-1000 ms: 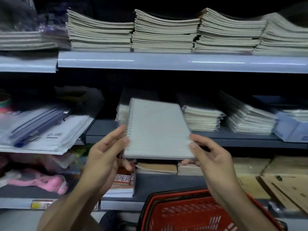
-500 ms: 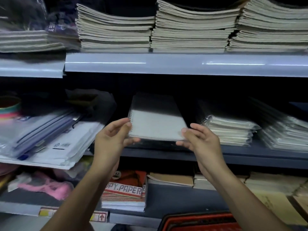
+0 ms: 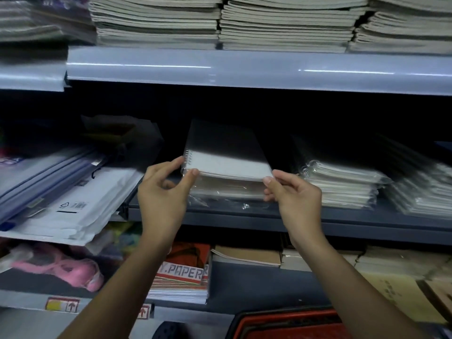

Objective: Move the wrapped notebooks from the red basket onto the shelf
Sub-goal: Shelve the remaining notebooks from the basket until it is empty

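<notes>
- The spiral notebook [image 3: 227, 165] in clear wrap lies on top of a stack of wrapped notebooks [image 3: 225, 189] on the middle shelf [image 3: 244, 216]; its far half goes into deep shadow, so the back edge is hard to make out.
- The left hand [image 3: 163, 194] pinches the near left corner, by the wire spiral, between thumb and fingers.
- The right hand [image 3: 293, 194] pinches the near right corner; its lower fingers are curled and partly hidden behind the hand.
- Whether the notebook rests fully on the stack or is a little lifted, I cannot tell.
- The red basket [image 3: 288, 324] is cut off by the bottom edge; only a part of its rim shows, and its contents are not visible.
- More wrapped stacks [image 3: 342, 184] stand to the right, their far ends lost in the dark.
- On the packet [image 3: 181, 272] below, the print reads only "PAPER"; the forearm covers the rest.
</notes>
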`<state>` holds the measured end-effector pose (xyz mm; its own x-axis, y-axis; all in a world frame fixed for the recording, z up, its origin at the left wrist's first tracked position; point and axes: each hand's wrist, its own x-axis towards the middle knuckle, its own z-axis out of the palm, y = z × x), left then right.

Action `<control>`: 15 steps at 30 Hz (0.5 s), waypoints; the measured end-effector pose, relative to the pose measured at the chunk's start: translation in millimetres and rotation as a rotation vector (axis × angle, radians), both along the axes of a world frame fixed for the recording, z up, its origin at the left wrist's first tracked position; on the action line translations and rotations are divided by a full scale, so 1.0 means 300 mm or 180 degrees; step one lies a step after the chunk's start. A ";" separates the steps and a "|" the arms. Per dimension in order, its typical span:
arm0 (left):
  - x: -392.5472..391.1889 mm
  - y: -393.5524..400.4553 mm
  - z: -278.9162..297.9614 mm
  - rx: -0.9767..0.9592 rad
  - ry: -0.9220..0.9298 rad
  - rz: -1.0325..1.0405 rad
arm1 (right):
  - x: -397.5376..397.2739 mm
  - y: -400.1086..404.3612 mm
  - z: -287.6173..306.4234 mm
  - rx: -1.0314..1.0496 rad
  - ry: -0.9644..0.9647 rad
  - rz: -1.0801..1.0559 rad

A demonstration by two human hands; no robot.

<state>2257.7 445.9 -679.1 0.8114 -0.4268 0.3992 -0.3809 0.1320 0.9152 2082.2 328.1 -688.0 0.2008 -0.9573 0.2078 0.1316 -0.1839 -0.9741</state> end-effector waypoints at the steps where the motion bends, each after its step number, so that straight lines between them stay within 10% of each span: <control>1: 0.007 -0.016 0.000 -0.0013 0.0017 0.0011 | 0.012 -0.017 -0.001 -0.0003 0.0014 -0.0019; 15: -0.078 0.030 -0.028 -0.0060 0.0141 0.0003 | -0.094 0.000 0.001 -0.0096 0.0156 0.0123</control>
